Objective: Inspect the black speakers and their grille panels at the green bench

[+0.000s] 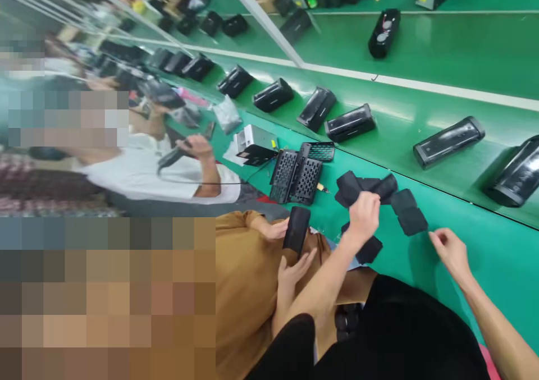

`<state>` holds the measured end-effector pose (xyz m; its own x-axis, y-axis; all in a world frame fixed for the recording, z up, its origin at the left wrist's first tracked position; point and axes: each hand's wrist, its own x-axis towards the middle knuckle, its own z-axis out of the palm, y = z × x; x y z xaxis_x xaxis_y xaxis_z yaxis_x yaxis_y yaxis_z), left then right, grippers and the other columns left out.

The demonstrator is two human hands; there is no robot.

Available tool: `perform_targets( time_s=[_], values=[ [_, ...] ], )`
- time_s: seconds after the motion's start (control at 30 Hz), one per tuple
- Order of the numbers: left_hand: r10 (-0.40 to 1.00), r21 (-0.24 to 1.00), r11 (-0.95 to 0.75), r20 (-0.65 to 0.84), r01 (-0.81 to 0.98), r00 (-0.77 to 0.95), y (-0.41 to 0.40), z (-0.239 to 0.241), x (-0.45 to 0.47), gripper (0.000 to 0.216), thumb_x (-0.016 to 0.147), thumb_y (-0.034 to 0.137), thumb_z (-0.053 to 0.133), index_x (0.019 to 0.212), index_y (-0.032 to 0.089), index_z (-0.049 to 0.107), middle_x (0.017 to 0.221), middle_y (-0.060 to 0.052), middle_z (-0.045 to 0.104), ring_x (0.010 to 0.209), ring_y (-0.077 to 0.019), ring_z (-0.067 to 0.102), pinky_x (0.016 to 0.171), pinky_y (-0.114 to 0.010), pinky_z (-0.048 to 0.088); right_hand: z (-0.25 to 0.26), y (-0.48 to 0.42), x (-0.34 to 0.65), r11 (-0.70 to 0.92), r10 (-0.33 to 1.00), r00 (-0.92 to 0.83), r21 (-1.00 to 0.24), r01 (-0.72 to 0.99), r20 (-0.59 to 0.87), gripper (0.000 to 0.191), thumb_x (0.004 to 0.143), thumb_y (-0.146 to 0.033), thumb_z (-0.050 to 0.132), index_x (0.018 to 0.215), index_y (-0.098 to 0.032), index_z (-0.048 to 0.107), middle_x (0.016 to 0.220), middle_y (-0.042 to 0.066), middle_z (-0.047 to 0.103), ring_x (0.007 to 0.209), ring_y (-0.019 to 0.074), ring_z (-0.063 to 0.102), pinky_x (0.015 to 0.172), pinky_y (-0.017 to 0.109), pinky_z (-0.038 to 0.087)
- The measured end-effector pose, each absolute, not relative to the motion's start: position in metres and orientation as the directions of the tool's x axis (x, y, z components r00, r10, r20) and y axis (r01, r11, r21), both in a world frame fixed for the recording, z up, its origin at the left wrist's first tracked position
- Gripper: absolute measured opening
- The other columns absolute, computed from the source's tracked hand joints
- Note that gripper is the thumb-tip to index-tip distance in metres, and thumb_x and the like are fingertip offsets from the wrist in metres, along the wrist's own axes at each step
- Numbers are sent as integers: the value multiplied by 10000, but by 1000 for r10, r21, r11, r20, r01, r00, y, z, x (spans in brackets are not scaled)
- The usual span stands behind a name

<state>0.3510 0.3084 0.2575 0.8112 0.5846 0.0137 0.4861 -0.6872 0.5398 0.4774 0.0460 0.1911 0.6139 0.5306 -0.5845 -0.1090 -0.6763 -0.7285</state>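
My left hand (364,214) is closed over a loose pile of thin black sheets (348,184) on the green table. Its fingertips bunch together, and I cannot see what lies between them. To the right, my right hand (451,252) makes a pinch just off the corner of a flat black piece with notched edges (409,211). Anything in that pinch is too small to tell. Another dark sheet (369,250) lies below my left wrist.
Beside me, a co-worker in brown holds a black rounded casing (297,225). Black perforated trays (297,175) and a grey metal box (256,143) stand farther left. Glossy black speaker-like units (450,141) line the green conveyor beyond the table edge. Another person grips a dark tool.
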Motion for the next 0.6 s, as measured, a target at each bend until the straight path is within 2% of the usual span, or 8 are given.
perform_targets(
  time_s=[0.07,0.13,0.2,0.3,0.4,0.5,0.57,0.6],
  values=[
    [421,586,-741,28,326,907,249,258,330,352,1105,347,404,995,219,713,973,-108,737,937,-233,718,863,-353,581,182,58,477,-767,488,653,-642,4,-579,286,1069,-425,712,1227,-188,711,1244,92,702,1063,240,694,955,447,602],
    [253,609,-776,63,163,966,202,254,310,336,1090,349,445,924,227,711,875,-73,732,813,-204,714,735,-312,569,174,76,481,-806,501,657,-580,118,-563,227,1050,-394,730,1142,-188,711,1169,75,695,981,218,676,919,416,575],
    [20,581,-813,81,-31,997,170,244,299,308,1091,304,451,969,204,716,878,-72,730,769,-193,703,647,-297,535,169,88,489,-812,539,635,-542,217,-554,170,1049,-363,720,1071,-195,709,1127,61,688,913,198,652,878,386,555],
    [-200,566,-813,-53,-136,978,146,226,306,249,1088,281,491,1013,186,709,934,-84,718,788,-192,697,621,-288,515,169,81,509,-808,576,614,-491,326,-539,182,1082,-366,669,1060,-190,707,1129,59,691,918,197,649,877,385,556],
    [-318,593,-787,-155,-169,935,134,211,330,185,1066,264,553,983,191,702,962,-91,700,789,-199,678,591,-291,495,172,61,536,-799,596,612,-462,386,-519,223,1099,-395,653,1111,-180,711,1159,70,703,981,213,676,930,418,570],
    [-372,623,-752,-133,-214,919,127,202,350,158,1027,305,643,923,207,711,941,-75,694,766,-197,653,584,-304,486,172,48,560,-783,616,598,-481,395,-512,248,1090,-415,675,1127,-174,719,1172,79,714,1026,225,692,964,439,580],
    [-346,658,-728,-110,-193,932,130,198,360,226,1019,393,666,888,220,728,922,-76,701,806,-209,655,673,-332,529,169,45,570,-775,621,588,-519,361,-518,260,1082,-424,690,1138,-172,720,1180,82,717,1046,231,697,971,447,586],
    [-266,685,-718,-103,-126,958,136,196,365,256,1018,425,661,876,227,739,916,-83,708,845,-221,660,744,-354,549,167,44,573,-772,619,584,-543,331,-525,263,1079,-425,696,1146,-172,720,1184,82,718,1053,233,699,971,449,590]
  ],
)
